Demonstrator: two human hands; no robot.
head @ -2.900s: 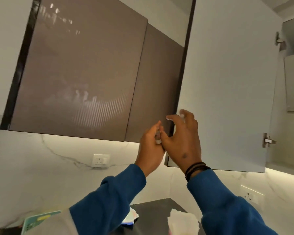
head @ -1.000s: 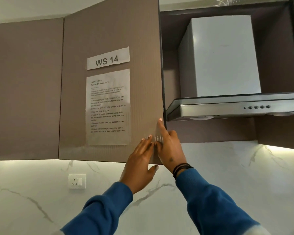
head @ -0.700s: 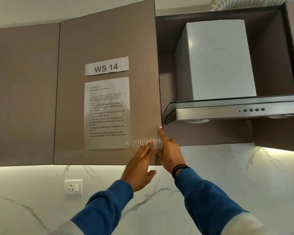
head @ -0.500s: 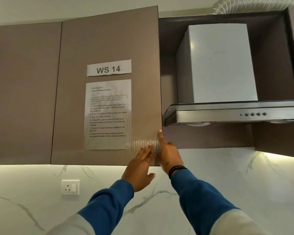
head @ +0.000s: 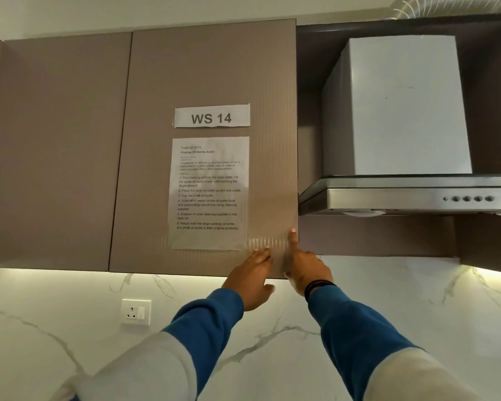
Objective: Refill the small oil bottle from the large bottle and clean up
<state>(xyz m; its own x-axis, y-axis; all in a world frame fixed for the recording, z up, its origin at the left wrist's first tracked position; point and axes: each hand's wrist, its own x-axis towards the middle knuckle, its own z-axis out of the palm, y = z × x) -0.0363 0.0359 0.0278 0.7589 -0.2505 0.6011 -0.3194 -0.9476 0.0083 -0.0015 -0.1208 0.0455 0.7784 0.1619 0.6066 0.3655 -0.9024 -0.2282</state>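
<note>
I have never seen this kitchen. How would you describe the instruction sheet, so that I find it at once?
Find the steel range hood on the right; immediately left of it hangs a brown cabinet door with two papers taped on it. The instruction sheet is the lower paper. Unlike the short strip above it reading "WS 14", it is tall and filled with small numbered lines.

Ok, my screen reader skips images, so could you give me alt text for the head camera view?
Both hands, left hand and right hand, press flat against the lower right corner of a closed brown cabinet door. The door bears a "WS 14" label and a printed instruction sheet; a steel range hood hangs to its right.
</note>
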